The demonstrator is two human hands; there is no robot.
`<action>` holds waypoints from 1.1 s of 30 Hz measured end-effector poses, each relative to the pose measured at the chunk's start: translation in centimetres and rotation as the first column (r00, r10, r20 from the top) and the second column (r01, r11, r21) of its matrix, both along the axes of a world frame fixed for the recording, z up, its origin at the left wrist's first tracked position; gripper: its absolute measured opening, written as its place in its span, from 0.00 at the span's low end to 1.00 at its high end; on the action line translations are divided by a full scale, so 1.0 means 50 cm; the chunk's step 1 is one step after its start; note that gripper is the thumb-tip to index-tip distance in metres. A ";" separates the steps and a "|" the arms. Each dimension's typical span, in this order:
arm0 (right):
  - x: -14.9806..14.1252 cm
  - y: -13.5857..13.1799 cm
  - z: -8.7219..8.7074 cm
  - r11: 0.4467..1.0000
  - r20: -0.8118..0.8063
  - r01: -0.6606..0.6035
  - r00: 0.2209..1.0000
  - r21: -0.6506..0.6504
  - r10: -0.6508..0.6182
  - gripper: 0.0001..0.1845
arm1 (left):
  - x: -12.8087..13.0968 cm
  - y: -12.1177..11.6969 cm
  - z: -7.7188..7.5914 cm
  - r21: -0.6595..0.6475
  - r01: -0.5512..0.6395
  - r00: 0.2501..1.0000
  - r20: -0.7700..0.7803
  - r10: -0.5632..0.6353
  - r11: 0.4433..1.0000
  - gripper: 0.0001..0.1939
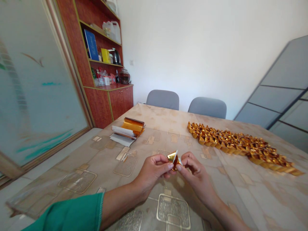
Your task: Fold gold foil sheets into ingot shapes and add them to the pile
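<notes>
Between my two hands is a small folded piece of gold foil paper [172, 157], held above the table with a white edge sticking up. My left hand [156, 166] pinches its left side between thumb and fingers. On the other side my right hand [193, 168] grips it with the thumb in front and the fingers curled behind. A stack of gold foil sheets [134, 125], curled and showing white backs, lies farther off to the left. To the right stand many folded gold foil pieces [231, 141], packed in long rows.
A patterned cloth covers the table [144, 208]. Two grey chairs [163, 98] stand at its far side against the white wall. On the left are a red-brown shelf cabinet [97, 102] and a frosted sliding door [40, 83]; grey panels [284, 77] lean at right.
</notes>
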State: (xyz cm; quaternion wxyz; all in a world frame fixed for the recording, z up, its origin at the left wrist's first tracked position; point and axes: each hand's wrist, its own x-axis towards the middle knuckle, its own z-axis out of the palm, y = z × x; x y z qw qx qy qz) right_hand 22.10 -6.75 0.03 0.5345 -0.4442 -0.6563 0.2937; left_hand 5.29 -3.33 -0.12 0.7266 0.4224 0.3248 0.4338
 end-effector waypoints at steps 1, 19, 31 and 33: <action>0.000 0.002 -0.002 1.000 0.003 0.011 1.000 -0.018 -0.011 0.12 | 0.001 -0.002 -0.001 0.015 -0.002 1.000 -0.011 0.002 1.000 0.18; 0.018 0.000 0.005 1.000 0.236 -0.004 0.972 0.023 -0.002 0.13 | 0.005 -0.011 -0.011 0.081 0.116 0.986 -0.127 -0.105 0.990 0.19; -0.006 -0.004 -0.008 0.977 -0.115 -0.042 0.993 -0.209 0.018 0.17 | 0.004 -0.013 -0.005 -0.065 0.120 0.990 -0.060 -0.124 0.991 0.21; -0.005 -0.003 -0.010 0.970 -0.168 -0.088 0.985 -0.226 0.050 0.18 | 0.004 -0.011 -0.004 -0.052 0.117 0.991 -0.066 -0.120 0.992 0.20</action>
